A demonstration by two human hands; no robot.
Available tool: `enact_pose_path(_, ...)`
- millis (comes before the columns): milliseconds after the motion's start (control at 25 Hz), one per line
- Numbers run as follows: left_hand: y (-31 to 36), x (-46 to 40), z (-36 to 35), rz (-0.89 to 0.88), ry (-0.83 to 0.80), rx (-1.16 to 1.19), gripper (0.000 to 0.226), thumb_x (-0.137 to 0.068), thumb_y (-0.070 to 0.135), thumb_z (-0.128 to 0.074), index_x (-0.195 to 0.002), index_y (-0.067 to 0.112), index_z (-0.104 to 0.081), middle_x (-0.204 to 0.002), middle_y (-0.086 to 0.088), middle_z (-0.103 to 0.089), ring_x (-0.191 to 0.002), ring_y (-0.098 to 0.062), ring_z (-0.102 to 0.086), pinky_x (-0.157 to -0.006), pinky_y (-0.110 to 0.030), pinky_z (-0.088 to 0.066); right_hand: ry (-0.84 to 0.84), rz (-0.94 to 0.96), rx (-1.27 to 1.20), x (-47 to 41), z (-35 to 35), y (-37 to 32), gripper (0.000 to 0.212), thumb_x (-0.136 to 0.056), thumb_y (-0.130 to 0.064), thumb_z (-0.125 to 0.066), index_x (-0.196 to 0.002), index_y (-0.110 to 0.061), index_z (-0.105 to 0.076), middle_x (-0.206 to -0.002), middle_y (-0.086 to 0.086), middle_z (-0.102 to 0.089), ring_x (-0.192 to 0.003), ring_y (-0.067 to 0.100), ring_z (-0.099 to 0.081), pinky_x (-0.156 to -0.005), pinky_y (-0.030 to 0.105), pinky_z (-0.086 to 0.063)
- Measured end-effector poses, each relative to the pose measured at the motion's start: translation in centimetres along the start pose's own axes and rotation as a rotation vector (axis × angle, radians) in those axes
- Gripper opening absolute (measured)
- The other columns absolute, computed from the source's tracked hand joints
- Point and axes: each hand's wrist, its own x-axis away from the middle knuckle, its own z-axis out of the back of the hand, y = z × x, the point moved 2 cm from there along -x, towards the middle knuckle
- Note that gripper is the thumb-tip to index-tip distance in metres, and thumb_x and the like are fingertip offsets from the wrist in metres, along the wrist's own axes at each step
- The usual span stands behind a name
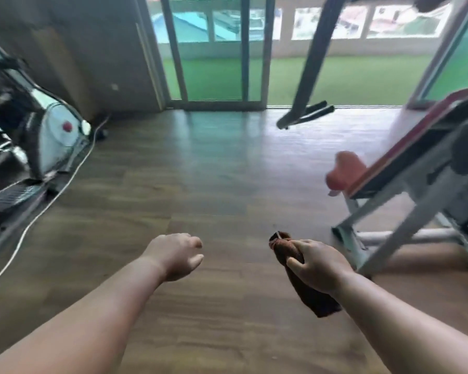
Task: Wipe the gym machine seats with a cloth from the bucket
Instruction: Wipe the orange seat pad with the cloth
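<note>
Your right hand (318,263) is gripping the rolled brown cloth (303,276) with fingers wrapped around it above the wooden floor (200,171), while your left hand (174,255) is hanging empty, fingers loosely curled, near the red-seated machine (343,171).

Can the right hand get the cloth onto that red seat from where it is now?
Probably not yet: the right hand grips the cloth well short of the red seat. Open floor lies between.

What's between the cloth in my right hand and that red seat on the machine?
Only bare wooden floor between the cloth and red seat, in the head view.
</note>
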Motion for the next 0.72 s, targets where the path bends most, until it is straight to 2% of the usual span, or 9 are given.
enact_pose_path(160,-6.3,-1.9,0.7,0.063,0.001,0.077,0.041,-0.095,0.056,-0.042,-0.131,0.04,-0.053,-0.132,0.013,-0.058,-0.12,-0.013,-0.056,-0.1,-0.033,-0.044,-0.032,0.058,-0.005,-6.6,-0.7,-5.8,0.035,-0.085,-0.049,-0.051,-0.113,-0.034,-0.063,-0.109,-0.008,-0.07,-0.095,0.022,-0.063,-0.079,0.035,-0.051)
enact_pose_path(360,-10.4,-9.7,2.2,0.104,0.002,0.156,0.039,-0.096,0.055,-0.045,-0.131,0.04,-0.054,-0.127,0.015,-0.06,-0.117,-0.009,-0.058,-0.097,-0.03,-0.044,-0.006,0.177,0.055,-17.2,0.1,-7.3,0.037,-0.084,-0.05,-0.049,-0.115,-0.034,-0.061,-0.111,-0.008,-0.068,-0.098,0.024,-0.063,-0.07,0.031,-0.044)
enact_pose_path(560,-15.9,-17.8,5.8,0.249,0.04,0.199,0.038,-0.096,0.055,-0.045,-0.129,0.04,-0.056,-0.124,0.016,-0.06,-0.114,-0.009,-0.058,-0.093,-0.028,-0.044,0.027,0.315,0.055,-31.2,2.7,-9.3,0.049,-0.079,-0.056,-0.04,-0.121,-0.035,-0.055,-0.111,-0.006,-0.067,-0.102,0.027,-0.063,-0.07,0.032,-0.042)
enact_pose_path(600,-17.0,-18.9,6.8,0.274,0.052,0.227,0.037,-0.095,0.055,-0.046,-0.128,0.04,-0.057,-0.123,0.016,-0.061,-0.113,-0.009,-0.059,-0.092,-0.027,-0.045,0.02,0.323,0.067,-33.8,3.2,-10.0,0.048,-0.084,-0.054,-0.042,-0.129,-0.038,-0.049,-0.115,-0.004,-0.067,-0.104,0.029,-0.063,-0.071,0.032,-0.043)
enact_pose_path(680,-19.2,-21.0,8.2,0.314,0.06,0.247,0.036,-0.095,0.054,-0.047,-0.127,0.04,-0.057,-0.121,0.016,-0.061,-0.113,-0.008,-0.059,-0.09,-0.026,-0.045,-0.005,0.346,0.031,-38.7,3.6,-11.5,0.056,-0.094,-0.046,-0.045,-0.146,-0.053,-0.026,-0.125,-0.003,-0.064,-0.108,0.031,-0.062,-0.074,0.034,-0.045)
enact_pose_path(720,-20.8,-22.2,8.7,0.332,0.055,0.251,0.036,-0.096,0.054,-0.047,-0.127,0.04,-0.057,-0.121,0.016,-0.061,-0.112,-0.008,-0.059,-0.089,-0.026,-0.045,-0.025,0.358,-0.003,-41.4,3.7,-12.3,0.06,-0.097,-0.043,-0.044,-0.146,-0.062,-0.016,-0.128,-0.004,-0.061,-0.11,0.03,-0.062,-0.076,0.034,-0.046)
